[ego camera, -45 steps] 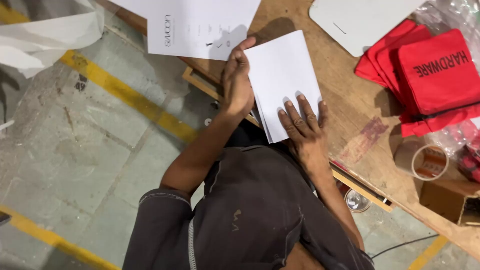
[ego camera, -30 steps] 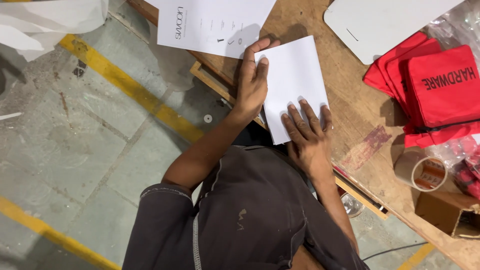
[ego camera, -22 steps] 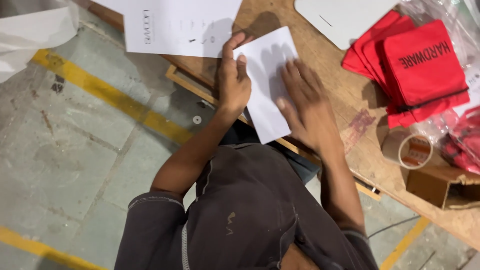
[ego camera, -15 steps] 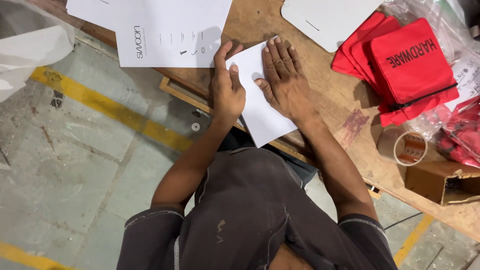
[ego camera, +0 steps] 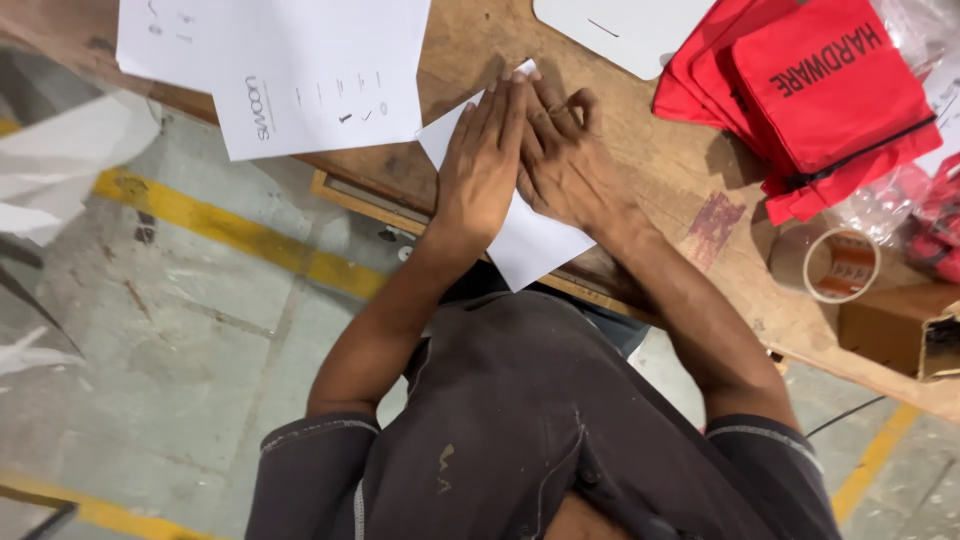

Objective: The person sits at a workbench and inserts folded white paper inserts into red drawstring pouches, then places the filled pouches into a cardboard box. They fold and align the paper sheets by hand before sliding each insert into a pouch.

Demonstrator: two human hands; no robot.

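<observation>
A cardboard box (ego camera: 900, 335) sits at the table's right edge, cut off by the frame; what is in it cannot be told. Beside it stands a tape roll (ego camera: 828, 265), and clear plastic bags (ego camera: 935, 215) with red contents lie at the right. Red pouches (ego camera: 810, 95) are stacked near the top right, zipped shut, their contents hidden.

The folded sheet (ego camera: 535, 240) lies on the wooden table (ego camera: 670, 170) near its front edge. Its long axis runs on a diagonal, from a corner at the top beside the fingertips down to a corner that juts past the table edge toward the person.

Both hands lie flat on top of the sheet, palms down. The left hand (ego camera: 485, 165) covers its left half with fingers straight and close together, pointing away from the person. The right hand (ego camera: 565, 165) lies just beside it, touching it, with fingers partly curled at the sheet's upper end. Neither hand grips anything; both press down. Most of the sheet's upper part is hidden under them; only the lower corner and a sliver of the left edge show.

A printed sheet (ego camera: 320, 75) lies to the upper left, overhanging the table, and a white board (ego camera: 625, 25) lies at the top.
</observation>
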